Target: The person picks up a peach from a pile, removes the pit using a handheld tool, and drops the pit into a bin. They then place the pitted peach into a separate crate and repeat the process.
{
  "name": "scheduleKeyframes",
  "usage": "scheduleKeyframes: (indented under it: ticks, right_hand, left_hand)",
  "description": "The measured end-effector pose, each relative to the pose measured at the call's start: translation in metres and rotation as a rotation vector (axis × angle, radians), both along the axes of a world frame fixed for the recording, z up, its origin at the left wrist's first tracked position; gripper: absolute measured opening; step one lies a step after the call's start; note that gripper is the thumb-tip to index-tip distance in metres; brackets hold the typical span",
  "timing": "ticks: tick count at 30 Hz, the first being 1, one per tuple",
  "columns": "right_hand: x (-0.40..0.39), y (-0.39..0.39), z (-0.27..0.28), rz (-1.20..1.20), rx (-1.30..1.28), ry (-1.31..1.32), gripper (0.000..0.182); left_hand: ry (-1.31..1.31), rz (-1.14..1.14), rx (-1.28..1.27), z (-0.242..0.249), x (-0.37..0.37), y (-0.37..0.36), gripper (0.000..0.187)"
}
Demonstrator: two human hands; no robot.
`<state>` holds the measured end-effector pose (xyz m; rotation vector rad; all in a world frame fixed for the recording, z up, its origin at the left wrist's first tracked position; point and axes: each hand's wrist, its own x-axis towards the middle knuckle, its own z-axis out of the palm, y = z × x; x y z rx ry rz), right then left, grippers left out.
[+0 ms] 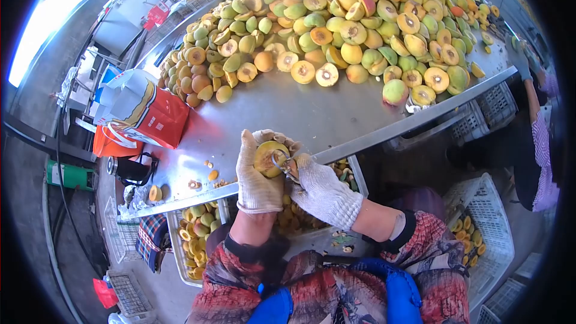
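My left hand (261,174), in a white knitted glove, is wrapped round a halved yellow fruit (271,159) with its cut face up. My right hand (321,189), gloved too, grips a small metal tool (288,167), its curved end at the middle of the cut face. Both hands are close together over the near edge of the metal table (270,108). Beyond them a large heap of halved fruit (354,30) covers the far part of the table. The handle of the tool is mostly hidden by my right fingers.
A red bag (162,117) and a dark flask (133,169) are at the left. Below the table edge sit a crate of fruit halves (174,234) and a white crate (489,216) at the right. A co-worker's gloved hand (519,59) is at the far right.
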<state>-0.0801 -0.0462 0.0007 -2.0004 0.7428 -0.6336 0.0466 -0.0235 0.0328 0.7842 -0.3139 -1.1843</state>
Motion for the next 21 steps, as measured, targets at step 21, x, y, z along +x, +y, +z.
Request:
scheduleKeyframes:
  ticks: [21]
  right_hand:
    - [-0.028,0.017,-0.003,0.053,0.101,-0.097,0.033]
  left_hand:
    - [-0.512,0.151,0.030,-0.007,-0.035,0.019,0.038]
